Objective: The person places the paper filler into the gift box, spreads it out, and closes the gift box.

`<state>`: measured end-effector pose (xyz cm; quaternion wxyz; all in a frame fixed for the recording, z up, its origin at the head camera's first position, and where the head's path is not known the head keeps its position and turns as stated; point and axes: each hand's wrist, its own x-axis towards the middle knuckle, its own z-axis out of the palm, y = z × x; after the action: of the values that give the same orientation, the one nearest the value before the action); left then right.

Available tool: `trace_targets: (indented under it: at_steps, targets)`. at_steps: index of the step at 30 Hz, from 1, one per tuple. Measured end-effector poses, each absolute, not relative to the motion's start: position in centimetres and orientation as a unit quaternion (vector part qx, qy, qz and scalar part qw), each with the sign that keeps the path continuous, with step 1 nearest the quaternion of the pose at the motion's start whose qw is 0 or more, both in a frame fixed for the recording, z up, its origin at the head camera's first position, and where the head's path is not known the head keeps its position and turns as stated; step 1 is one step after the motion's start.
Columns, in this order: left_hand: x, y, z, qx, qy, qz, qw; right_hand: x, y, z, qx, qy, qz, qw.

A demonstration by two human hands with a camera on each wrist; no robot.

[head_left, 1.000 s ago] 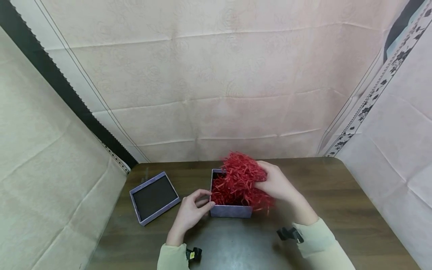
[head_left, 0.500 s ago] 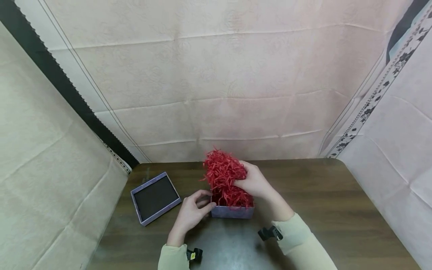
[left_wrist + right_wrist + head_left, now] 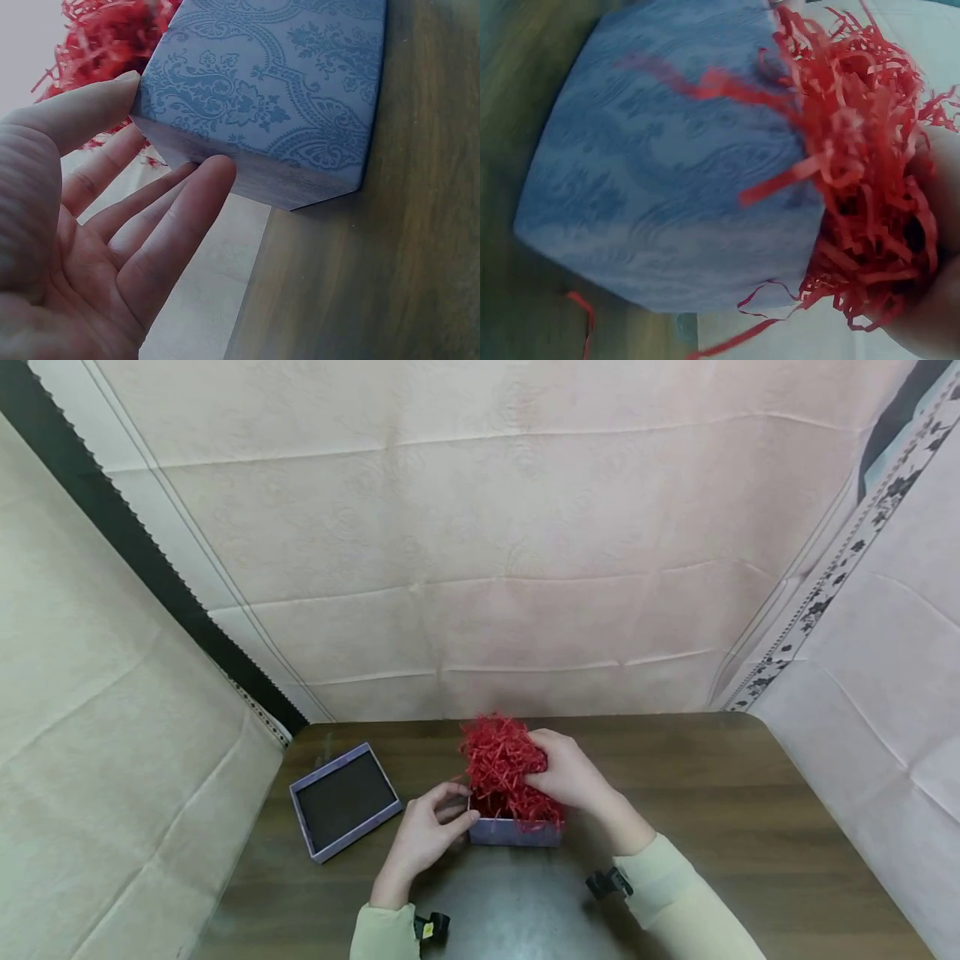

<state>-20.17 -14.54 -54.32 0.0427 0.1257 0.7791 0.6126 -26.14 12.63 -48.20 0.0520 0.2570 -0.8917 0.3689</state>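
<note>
A lidless purple-blue patterned box point(image 3: 514, 833) stands on the table. Red shredded paper point(image 3: 498, 756) fills it and heaps above its rim. My right hand point(image 3: 566, 770) grips the heap from the right, thumb and fingers sunk into the strands. In the right wrist view, red strips point(image 3: 870, 150) spill over the box wall point(image 3: 667, 165). At the box's front left corner is my left hand point(image 3: 427, 831). The left wrist view shows its thumb at the upper edge of the patterned wall point(image 3: 255, 82) and its lightly bent fingers along the left side.
The box's lid point(image 3: 345, 802) lies to the left with its black inside facing up, turned at an angle. Pale cloth point(image 3: 480, 543) hangs behind the brown wooden table point(image 3: 712, 793) and on both sides. Each wrist wears a small black camera point(image 3: 609, 883).
My right hand has carried the red shredded paper left over the box, then lowered and pushed it down. My left hand stays at the box's corner.
</note>
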Motion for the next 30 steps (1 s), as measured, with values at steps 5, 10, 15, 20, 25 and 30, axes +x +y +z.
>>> trace_targets:
  at_steps: [5, 10, 15, 20, 25, 30]
  targets:
    - [-20.2, -14.6, -54.4, 0.118, 0.782, 0.610, 0.044, -26.1, 12.4, -48.2, 0.262, -0.925, 0.274, 0.024]
    - [-20.2, -14.6, -54.5, 0.117, 0.783, 0.610, 0.043, -26.2, 12.1, -48.3, 0.263, -0.943, 0.204, 0.006]
    - [-20.2, -14.5, -54.4, 0.121, 0.779, 0.614, 0.043, -26.4, 11.5, -48.4, 0.282, -0.949, 0.143, 0.001]
    - [-20.1, -14.5, -54.2, 0.124, 0.779, 0.613, 0.041, -26.8, 10.6, -49.0, 0.295, -0.951, 0.096, -0.007]
    - [-20.1, -14.5, -54.3, 0.126, 0.781, 0.611, 0.041, -27.1, 9.5, -49.6, 0.306, -0.949, 0.067, -0.019]
    - [-20.1, -14.6, -54.3, 0.123, 0.780, 0.611, 0.042, -27.3, 8.5, -50.4, 0.301, -0.952, 0.047, -0.039]
